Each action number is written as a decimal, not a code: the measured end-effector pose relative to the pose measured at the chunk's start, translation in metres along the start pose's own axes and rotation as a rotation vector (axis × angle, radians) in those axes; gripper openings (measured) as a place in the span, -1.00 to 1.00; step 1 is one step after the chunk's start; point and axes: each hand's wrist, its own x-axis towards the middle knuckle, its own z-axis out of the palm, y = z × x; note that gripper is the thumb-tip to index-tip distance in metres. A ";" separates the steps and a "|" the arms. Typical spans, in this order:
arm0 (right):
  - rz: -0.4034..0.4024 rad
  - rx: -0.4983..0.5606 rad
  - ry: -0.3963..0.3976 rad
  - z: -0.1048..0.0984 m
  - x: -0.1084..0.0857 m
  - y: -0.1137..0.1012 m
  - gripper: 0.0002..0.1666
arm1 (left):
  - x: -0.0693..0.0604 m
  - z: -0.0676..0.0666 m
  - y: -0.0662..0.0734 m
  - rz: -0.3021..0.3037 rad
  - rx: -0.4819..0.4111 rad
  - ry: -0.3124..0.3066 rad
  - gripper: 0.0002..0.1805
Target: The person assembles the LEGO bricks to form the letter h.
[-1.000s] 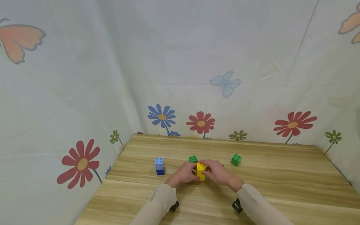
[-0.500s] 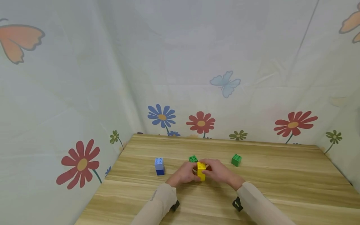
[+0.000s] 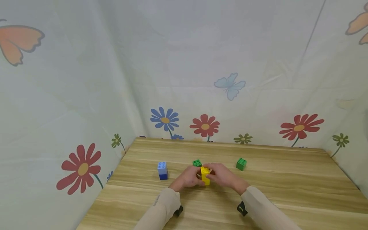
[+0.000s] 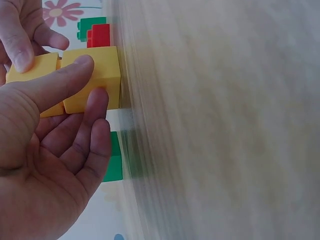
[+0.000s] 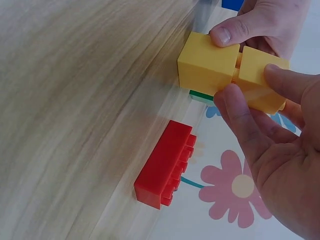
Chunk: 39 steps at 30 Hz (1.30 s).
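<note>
Two yellow toy bricks stand one above the other at the middle of the table, with a narrow gap between them. My left hand pinches the lower yellow brick between thumb and fingers. The upper yellow brick is gripped by my right hand, its thumb and fingertips on opposite sides. Just beyond my left hand is a green brick, partly covered in the head view. A long red brick lies near my right hand, mostly hidden from the head view.
A light blue brick on a dark blue one forms a stack to the left. Another green brick sits farther right. The wooden table meets a flower-printed cloth at its back and sides.
Both hands remain on the yellow bricks in almost the same place. A bit of red visible past the right hand a second ago is now covered.
</note>
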 end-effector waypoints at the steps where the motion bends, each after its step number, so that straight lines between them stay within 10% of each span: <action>1: 0.004 0.001 -0.001 0.000 0.000 0.000 -0.52 | 0.000 0.000 0.000 0.001 0.003 0.000 -0.67; 39: -0.012 -0.024 0.009 0.000 -0.003 0.001 -0.46 | -0.002 0.000 0.002 0.032 0.007 0.010 -0.69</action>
